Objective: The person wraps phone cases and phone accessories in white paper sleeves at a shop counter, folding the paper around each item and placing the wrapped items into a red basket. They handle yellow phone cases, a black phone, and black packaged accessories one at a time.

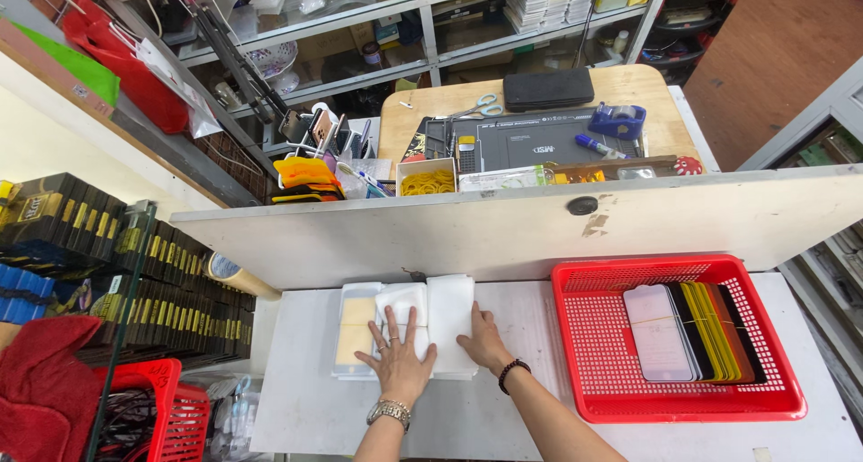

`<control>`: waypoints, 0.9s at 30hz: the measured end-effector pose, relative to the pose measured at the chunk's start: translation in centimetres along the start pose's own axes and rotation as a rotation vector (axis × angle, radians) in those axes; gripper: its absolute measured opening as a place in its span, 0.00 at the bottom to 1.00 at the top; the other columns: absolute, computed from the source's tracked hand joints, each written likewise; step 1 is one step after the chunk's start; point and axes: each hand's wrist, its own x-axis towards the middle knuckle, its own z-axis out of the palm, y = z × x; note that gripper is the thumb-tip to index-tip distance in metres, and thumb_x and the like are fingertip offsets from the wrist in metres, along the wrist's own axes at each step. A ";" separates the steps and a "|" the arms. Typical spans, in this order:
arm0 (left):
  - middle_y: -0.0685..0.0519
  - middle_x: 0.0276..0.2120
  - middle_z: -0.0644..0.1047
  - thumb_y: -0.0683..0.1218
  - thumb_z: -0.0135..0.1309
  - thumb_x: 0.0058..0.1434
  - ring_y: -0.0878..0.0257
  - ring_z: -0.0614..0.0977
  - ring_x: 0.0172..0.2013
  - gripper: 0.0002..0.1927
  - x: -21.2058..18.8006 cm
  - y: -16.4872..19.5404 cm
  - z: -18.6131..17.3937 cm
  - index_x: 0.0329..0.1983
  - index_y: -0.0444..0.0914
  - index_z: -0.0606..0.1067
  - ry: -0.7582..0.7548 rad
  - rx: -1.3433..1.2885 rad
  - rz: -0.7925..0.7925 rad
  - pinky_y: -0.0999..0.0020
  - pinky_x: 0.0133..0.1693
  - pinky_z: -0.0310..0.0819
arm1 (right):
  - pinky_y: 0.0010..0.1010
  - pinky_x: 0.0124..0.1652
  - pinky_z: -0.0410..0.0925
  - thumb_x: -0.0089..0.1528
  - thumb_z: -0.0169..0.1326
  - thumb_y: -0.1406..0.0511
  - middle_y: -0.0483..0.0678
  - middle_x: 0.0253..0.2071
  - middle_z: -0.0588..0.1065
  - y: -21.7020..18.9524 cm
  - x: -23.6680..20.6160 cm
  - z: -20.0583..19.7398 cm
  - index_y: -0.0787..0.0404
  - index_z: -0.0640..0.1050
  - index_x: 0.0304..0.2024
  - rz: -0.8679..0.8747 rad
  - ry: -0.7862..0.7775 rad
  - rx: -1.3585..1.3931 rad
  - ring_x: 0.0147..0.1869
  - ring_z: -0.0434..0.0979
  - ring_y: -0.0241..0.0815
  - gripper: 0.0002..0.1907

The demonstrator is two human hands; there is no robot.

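Your left hand (397, 359) lies flat, fingers spread, on the white packets (422, 323), gripping nothing. Your right hand (484, 341) presses open-palmed on their right edge. The packets sit just left of the red basket (593, 399).

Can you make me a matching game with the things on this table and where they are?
Things:
1. red basket
2. white packets
3. left hand
4. right hand

Places:
A. flat on the middle white packet
B. on the right side of the table, holding flat sleeves
C. on the lower edge of the rightmost packet
D. in a row under both hands

Pairs: 1-B, 2-D, 3-A, 4-C
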 end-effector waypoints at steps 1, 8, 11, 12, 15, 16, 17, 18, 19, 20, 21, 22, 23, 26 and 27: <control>0.55 0.78 0.28 0.68 0.48 0.63 0.39 0.30 0.75 0.45 0.1 -0.3 -0.1 0.78 0.63 0.42 -0.016 0.001 -0.005 0.17 0.62 0.27 | 0.38 0.68 0.61 0.59 0.59 0.64 0.61 0.69 0.56 0.0 0.0 -0.1 0.64 0.44 0.75 -0.002 -0.015 0.029 0.73 0.61 0.57 0.50; 0.43 0.75 0.41 0.62 0.56 0.57 0.37 0.37 0.73 0.42 -0.3 5.5 1.4 0.71 0.42 0.60 0.503 -0.175 0.338 0.25 0.65 0.29 | 0.37 0.49 0.74 0.60 0.57 0.63 0.54 0.52 0.78 3.4 -2.3 -7.5 0.60 0.70 0.64 -0.252 0.449 0.095 0.52 0.81 0.50 0.29; 0.41 0.74 0.52 0.55 0.58 0.60 0.37 0.47 0.73 0.34 -1.1 11.5 2.0 0.67 0.40 0.67 0.550 -0.321 0.568 0.32 0.67 0.36 | 0.44 0.51 0.71 0.61 0.59 0.62 0.54 0.45 0.78 8.1 -5.7 -16.4 0.60 0.77 0.50 -0.233 0.812 -0.190 0.50 0.78 0.53 0.17; 0.40 0.72 0.55 0.54 0.58 0.61 0.39 0.51 0.72 0.31 -1.4 13.5 1.9 0.66 0.39 0.68 0.519 -0.366 0.598 0.36 0.67 0.40 | 0.48 0.52 0.69 0.59 0.62 0.60 0.55 0.45 0.76 9.7 -6.8 -18.9 0.60 0.77 0.48 -0.148 0.914 -0.421 0.52 0.74 0.57 0.18; 0.40 0.65 0.67 0.51 0.55 0.63 0.44 0.63 0.67 0.24 -2.8 18.8 1.2 0.61 0.38 0.73 0.408 -0.519 0.652 0.49 0.67 0.54 | 0.47 0.52 0.67 0.53 0.65 0.52 0.53 0.49 0.72 13.5 -8.4 -22.2 0.59 0.73 0.50 0.157 0.827 -0.791 0.58 0.70 0.54 0.29; 0.43 0.62 0.72 0.51 0.53 0.64 0.47 0.68 0.65 0.21 -3.3 20.4 1.0 0.58 0.38 0.75 0.359 -0.585 0.659 0.54 0.67 0.59 | 0.46 0.53 0.67 0.53 0.65 0.51 0.52 0.51 0.72 14.5 -8.8 -22.4 0.58 0.73 0.52 0.156 0.790 -0.845 0.59 0.70 0.52 0.30; 0.45 0.59 0.76 0.50 0.51 0.65 0.50 0.73 0.63 0.19 -3.7 21.9 1.0 0.56 0.38 0.76 0.308 -0.651 0.665 0.59 0.67 0.64 | 0.44 0.54 0.67 0.53 0.64 0.51 0.51 0.52 0.71 15.4 -9.2 -22.6 0.58 0.72 0.53 0.156 0.750 -0.900 0.60 0.70 0.51 0.31; 0.44 0.56 0.78 0.51 0.50 0.65 0.51 0.77 0.59 0.19 -4.1 23.4 1.2 0.55 0.38 0.76 0.165 -0.733 0.634 0.61 0.63 0.69 | 0.44 0.53 0.67 0.54 0.63 0.52 0.51 0.51 0.71 16.0 -9.2 -22.1 0.58 0.71 0.57 0.138 0.738 -0.923 0.59 0.70 0.51 0.33; 0.44 0.53 0.80 0.51 0.49 0.65 0.53 0.80 0.56 0.20 -4.3 24.8 1.6 0.55 0.37 0.76 0.019 -0.810 0.600 0.62 0.59 0.74 | 0.44 0.52 0.67 0.54 0.63 0.53 0.51 0.51 0.71 16.5 -9.1 -21.3 0.58 0.70 0.60 0.119 0.723 -0.946 0.58 0.70 0.51 0.35; 0.43 0.51 0.81 0.51 0.48 0.64 0.54 0.84 0.52 0.20 -4.6 26.2 2.2 0.55 0.37 0.76 -0.129 -0.884 0.564 0.64 0.55 0.78 | 0.44 0.52 0.67 0.54 0.62 0.54 0.51 0.50 0.71 16.8 -9.1 -20.7 0.58 0.68 0.64 0.101 0.709 -0.969 0.57 0.70 0.50 0.37; 0.42 0.52 0.80 0.52 0.48 0.66 0.53 0.82 0.54 0.21 -4.9 27.6 3.0 0.57 0.36 0.74 -0.166 -0.890 0.563 0.63 0.56 0.76 | 0.45 0.53 0.67 0.54 0.62 0.56 0.51 0.51 0.71 17.2 -9.1 -20.4 0.58 0.69 0.62 0.091 0.722 -0.876 0.58 0.70 0.51 0.35; 0.40 0.53 0.79 0.52 0.48 0.68 0.53 0.80 0.55 0.22 -4.8 28.8 3.8 0.59 0.35 0.73 -0.202 -0.892 0.563 0.62 0.57 0.74 | 0.45 0.53 0.67 0.55 0.62 0.57 0.51 0.51 0.71 17.2 -9.1 -20.1 0.57 0.70 0.60 0.081 0.735 -0.780 0.59 0.70 0.52 0.33; 0.39 0.55 0.78 0.52 0.48 0.69 0.52 0.79 0.57 0.22 -4.7 29.8 4.5 0.60 0.34 0.72 -0.237 -0.894 0.564 0.61 0.59 0.72 | 0.46 0.54 0.67 0.55 0.62 0.58 0.51 0.52 0.71 17.4 -9.1 -20.0 0.56 0.71 0.59 0.070 0.750 -0.683 0.60 0.70 0.53 0.30; 0.43 0.58 0.79 0.55 0.42 0.70 0.54 0.78 0.59 0.24 -5.0 31.8 6.2 0.60 0.35 0.73 -0.455 -1.201 0.451 0.56 0.59 0.70 | 0.47 0.54 0.67 0.55 0.61 0.64 0.62 0.53 0.69 18.1 -9.4 -20.3 0.68 0.66 0.66 -0.072 0.953 -0.438 0.57 0.69 0.62 0.38; 0.45 0.59 0.77 0.56 0.40 0.69 0.54 0.77 0.59 0.26 -4.9 32.4 6.3 0.62 0.37 0.71 -0.557 -1.226 0.361 0.52 0.59 0.69 | 0.47 0.55 0.67 0.55 0.61 0.64 0.61 0.53 0.70 18.2 -9.5 -20.5 0.67 0.66 0.65 -0.043 0.913 -0.452 0.57 0.70 0.61 0.37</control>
